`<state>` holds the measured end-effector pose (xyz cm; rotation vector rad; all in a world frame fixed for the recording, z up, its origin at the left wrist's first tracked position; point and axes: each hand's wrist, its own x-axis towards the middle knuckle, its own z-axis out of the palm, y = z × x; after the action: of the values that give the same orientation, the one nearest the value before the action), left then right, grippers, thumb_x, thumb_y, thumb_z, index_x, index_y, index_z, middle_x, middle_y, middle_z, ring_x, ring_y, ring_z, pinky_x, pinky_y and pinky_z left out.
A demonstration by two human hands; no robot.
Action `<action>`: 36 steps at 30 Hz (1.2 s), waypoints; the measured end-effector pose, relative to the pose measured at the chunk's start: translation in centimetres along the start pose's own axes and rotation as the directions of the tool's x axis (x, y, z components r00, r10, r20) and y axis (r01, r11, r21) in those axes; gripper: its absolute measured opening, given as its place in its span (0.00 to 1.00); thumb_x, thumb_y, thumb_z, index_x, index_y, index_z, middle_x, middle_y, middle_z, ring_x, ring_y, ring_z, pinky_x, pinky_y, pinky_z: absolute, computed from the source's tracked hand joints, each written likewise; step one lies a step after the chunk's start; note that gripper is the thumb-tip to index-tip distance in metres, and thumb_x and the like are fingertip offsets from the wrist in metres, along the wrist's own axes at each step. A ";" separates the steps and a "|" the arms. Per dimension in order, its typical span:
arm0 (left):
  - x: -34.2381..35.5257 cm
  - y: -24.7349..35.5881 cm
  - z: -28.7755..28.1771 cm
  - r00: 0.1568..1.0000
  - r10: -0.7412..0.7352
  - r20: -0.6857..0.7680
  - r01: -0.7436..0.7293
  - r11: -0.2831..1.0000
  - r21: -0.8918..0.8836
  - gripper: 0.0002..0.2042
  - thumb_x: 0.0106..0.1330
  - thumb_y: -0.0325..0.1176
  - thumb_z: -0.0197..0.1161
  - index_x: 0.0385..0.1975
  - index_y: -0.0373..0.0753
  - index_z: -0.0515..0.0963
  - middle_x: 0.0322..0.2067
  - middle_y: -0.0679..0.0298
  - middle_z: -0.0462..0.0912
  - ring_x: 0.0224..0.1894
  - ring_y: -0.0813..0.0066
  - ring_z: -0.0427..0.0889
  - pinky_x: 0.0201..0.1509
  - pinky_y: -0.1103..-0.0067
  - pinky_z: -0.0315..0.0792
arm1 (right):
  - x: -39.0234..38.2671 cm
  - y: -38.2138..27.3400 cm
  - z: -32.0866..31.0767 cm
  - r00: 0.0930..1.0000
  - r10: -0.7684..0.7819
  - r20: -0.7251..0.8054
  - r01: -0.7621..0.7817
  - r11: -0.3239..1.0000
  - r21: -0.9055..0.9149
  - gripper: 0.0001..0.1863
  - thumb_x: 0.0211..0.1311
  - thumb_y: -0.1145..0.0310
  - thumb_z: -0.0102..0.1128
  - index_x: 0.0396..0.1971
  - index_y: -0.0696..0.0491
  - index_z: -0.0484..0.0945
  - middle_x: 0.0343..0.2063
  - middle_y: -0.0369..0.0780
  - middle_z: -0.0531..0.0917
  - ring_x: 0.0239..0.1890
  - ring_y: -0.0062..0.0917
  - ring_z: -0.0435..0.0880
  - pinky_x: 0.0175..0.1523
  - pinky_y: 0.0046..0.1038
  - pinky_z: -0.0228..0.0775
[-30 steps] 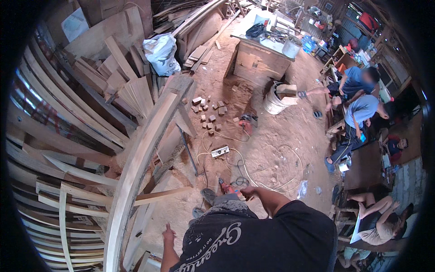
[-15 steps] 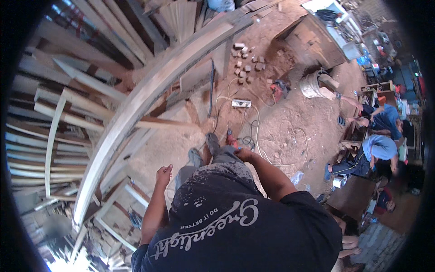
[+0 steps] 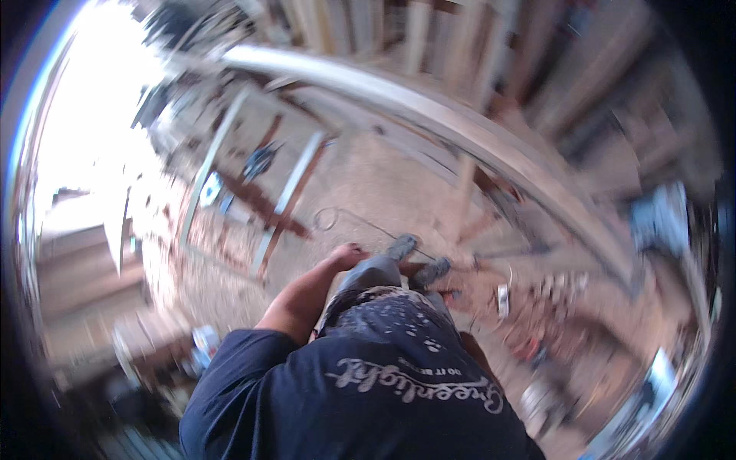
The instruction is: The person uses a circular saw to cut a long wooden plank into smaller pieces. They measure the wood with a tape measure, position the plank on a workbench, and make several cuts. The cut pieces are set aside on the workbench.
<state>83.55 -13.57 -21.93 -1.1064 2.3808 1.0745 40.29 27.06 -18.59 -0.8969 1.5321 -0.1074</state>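
Observation:
My left hand [image 3: 351, 253] hangs low in front of me beside my grey trouser leg, above the dusty floor. Its fingers look partly curled but are smeared by motion, and I make out nothing held in it. My right hand is hidden behind my dark shirt; only a bit of that forearm [image 3: 477, 354] shows at its edge. Nearest beyond the left hand, a thin dark cable [image 3: 360, 220] runs over the floor toward my shoes [image 3: 402, 245]. Left of it lies a rectangular wooden frame [image 3: 295, 180] with a blue-black object [image 3: 259, 161] within its outline.
A long curved timber beam [image 3: 429, 107] arcs across the far side, with stacked boards [image 3: 567, 100] behind. To my right are a white power strip [image 3: 503, 301], small wood blocks [image 3: 560, 286], a red power tool [image 3: 527, 349] and a pale bucket [image 3: 544, 405].
My view has swung left, bringing the bright opening and the wooden frame in. The co-workers have left the picture. My right hand has gone out of sight behind my body.

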 end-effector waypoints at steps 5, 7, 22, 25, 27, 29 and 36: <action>-2.8 13.8 -1.4 0.896 -0.401 0.191 0.444 0.794 -0.414 0.29 0.64 0.63 0.63 0.49 0.42 0.84 0.54 0.51 0.85 0.58 0.50 0.82 0.63 0.61 0.74 | 0.0 -0.4 -10.0 0.997 0.074 0.012 -0.073 0.940 0.334 0.09 0.67 0.61 0.58 0.39 0.48 0.84 0.29 0.35 0.84 0.27 0.26 0.80 0.35 0.34 0.74; -4.2 14.6 -0.9 0.889 -0.433 0.149 0.449 0.763 -0.464 0.28 0.65 0.62 0.63 0.50 0.42 0.84 0.54 0.51 0.85 0.58 0.51 0.82 0.63 0.61 0.74 | 2.9 -1.8 -15.3 0.977 0.207 0.042 -0.211 0.943 0.258 0.07 0.68 0.63 0.58 0.36 0.49 0.82 0.27 0.34 0.83 0.26 0.24 0.79 0.34 0.31 0.73; -12.5 8.5 2.8 0.700 -0.691 0.181 0.681 0.569 -0.462 0.31 0.68 0.63 0.58 0.55 0.40 0.84 0.57 0.49 0.83 0.61 0.50 0.80 0.66 0.63 0.73 | 15.4 -25.6 -19.7 0.949 -0.314 -0.029 0.312 0.948 -0.063 0.12 0.67 0.63 0.67 0.44 0.54 0.84 0.34 0.33 0.86 0.34 0.17 0.82 0.37 0.22 0.73; -9.8 9.2 1.0 0.733 -0.671 0.116 0.613 0.577 -0.539 0.31 0.68 0.63 0.59 0.54 0.40 0.84 0.57 0.51 0.83 0.61 0.50 0.80 0.66 0.63 0.73 | 12.6 -29.8 -19.0 0.904 -0.421 -0.074 0.404 0.898 -0.174 0.13 0.66 0.64 0.67 0.44 0.56 0.84 0.34 0.35 0.86 0.37 0.19 0.83 0.44 0.24 0.75; -7.4 10.6 -1.5 0.772 -0.626 0.109 0.584 0.630 -0.512 0.31 0.68 0.63 0.60 0.54 0.40 0.84 0.56 0.50 0.84 0.61 0.50 0.80 0.65 0.63 0.74 | 12.8 -30.0 -20.2 0.870 -0.482 -0.102 0.450 0.862 -0.231 0.13 0.66 0.64 0.67 0.44 0.57 0.84 0.35 0.35 0.86 0.38 0.20 0.83 0.47 0.26 0.75; -5.9 11.7 -3.9 0.790 -0.606 0.091 0.564 0.661 -0.496 0.32 0.67 0.63 0.60 0.55 0.40 0.84 0.55 0.49 0.84 0.60 0.50 0.81 0.65 0.63 0.74 | 12.3 -30.6 -21.5 0.867 -0.475 -0.152 0.440 0.872 -0.212 0.13 0.66 0.63 0.67 0.44 0.57 0.85 0.34 0.36 0.87 0.37 0.20 0.83 0.47 0.26 0.76; -0.2 12.9 -10.6 0.836 -0.547 -0.033 0.429 0.691 -0.581 0.31 0.66 0.62 0.63 0.54 0.39 0.82 0.50 0.49 0.87 0.56 0.52 0.84 0.62 0.64 0.76 | 6.8 -38.1 -28.9 0.631 -0.663 -0.402 0.559 0.748 -0.357 0.12 0.67 0.63 0.66 0.42 0.55 0.85 0.34 0.42 0.88 0.37 0.27 0.86 0.45 0.31 0.78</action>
<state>74.34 -15.87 -8.17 -2.0067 1.7215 1.5328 33.28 -15.65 2.95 -1.6432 1.6616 -0.7629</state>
